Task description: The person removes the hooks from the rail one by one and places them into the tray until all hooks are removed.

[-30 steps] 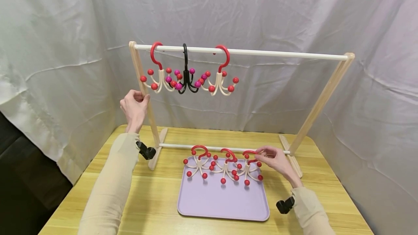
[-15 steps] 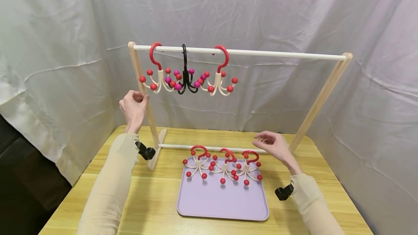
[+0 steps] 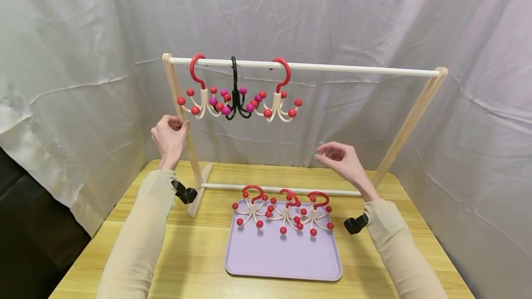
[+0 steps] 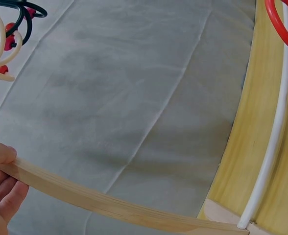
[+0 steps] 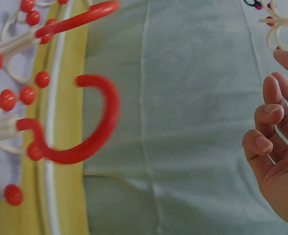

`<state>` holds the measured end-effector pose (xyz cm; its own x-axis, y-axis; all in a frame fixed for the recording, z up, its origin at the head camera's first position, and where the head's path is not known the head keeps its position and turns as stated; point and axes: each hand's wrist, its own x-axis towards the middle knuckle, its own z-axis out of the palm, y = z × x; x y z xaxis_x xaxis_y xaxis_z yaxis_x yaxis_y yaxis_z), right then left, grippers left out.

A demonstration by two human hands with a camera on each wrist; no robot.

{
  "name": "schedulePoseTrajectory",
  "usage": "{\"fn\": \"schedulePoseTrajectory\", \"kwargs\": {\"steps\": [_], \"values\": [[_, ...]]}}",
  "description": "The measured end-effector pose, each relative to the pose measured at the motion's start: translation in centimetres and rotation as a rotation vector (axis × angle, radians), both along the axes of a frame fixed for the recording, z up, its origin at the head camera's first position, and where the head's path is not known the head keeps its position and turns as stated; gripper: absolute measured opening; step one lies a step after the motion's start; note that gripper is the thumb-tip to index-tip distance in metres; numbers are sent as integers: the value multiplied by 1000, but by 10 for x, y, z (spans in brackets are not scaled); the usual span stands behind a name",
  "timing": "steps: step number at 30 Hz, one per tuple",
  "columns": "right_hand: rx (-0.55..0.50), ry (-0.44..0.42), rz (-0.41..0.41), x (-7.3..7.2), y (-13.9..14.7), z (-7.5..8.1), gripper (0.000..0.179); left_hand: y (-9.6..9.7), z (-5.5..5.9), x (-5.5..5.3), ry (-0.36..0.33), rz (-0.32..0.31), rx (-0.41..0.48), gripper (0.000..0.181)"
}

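My left hand (image 3: 170,136) pinches the left wooden post (image 3: 193,153) of a rack; the left wrist view shows thumb and fingers on either side of it. In mid-air above the tray, my right hand (image 3: 342,163) has loosely bent fingers and holds nothing. Below it, three cream multi-arm hook hangers with red hooks and red ball tips stand on a lilac tray (image 3: 282,260): left hanger (image 3: 252,211), middle hanger (image 3: 287,213) and right hanger (image 3: 314,216). From the white top rail (image 3: 332,67) hang a cream hanger (image 3: 204,98), a black hanger (image 3: 235,98) and another cream hanger (image 3: 277,100).
A white lower bar (image 3: 224,186) runs behind the tray. The right wooden post (image 3: 409,126) leans outward toward its top. Grey cloth (image 3: 353,17) surrounds the wooden table (image 3: 199,253) at the back and sides.
My right hand has left the hook of the right hanger and risen up and slightly left. The hangers on the tray stay where they were. My left hand keeps its grip on the post.
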<state>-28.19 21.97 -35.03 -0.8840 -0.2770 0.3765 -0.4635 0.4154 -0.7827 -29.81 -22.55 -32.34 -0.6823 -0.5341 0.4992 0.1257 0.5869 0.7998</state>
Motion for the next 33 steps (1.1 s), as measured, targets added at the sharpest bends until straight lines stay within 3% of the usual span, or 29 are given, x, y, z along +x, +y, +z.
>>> {"fn": "schedulePoseTrajectory", "kwargs": {"steps": [14, 21, 24, 26, 33], "values": [[-70, 161, -51, -6, -21, 61, 21, 0, -1, 0, 5, -18, 24, 26], [-71, 173, -54, 17, -40, 100, 23, 0, -1, -1, 16, -1, 26, 24], [-81, 170, -55, 19, -47, 109, 23, 0, 0, 0, 15, 0, 39, 23], [-100, 165, -54, 16, -50, 112, 24, 1, 0, 0, 12, 1, 50, 24], [-168, 155, -77, -23, -55, 103, 25, 2, 1, 1, 0, 1, 100, 26]]}}
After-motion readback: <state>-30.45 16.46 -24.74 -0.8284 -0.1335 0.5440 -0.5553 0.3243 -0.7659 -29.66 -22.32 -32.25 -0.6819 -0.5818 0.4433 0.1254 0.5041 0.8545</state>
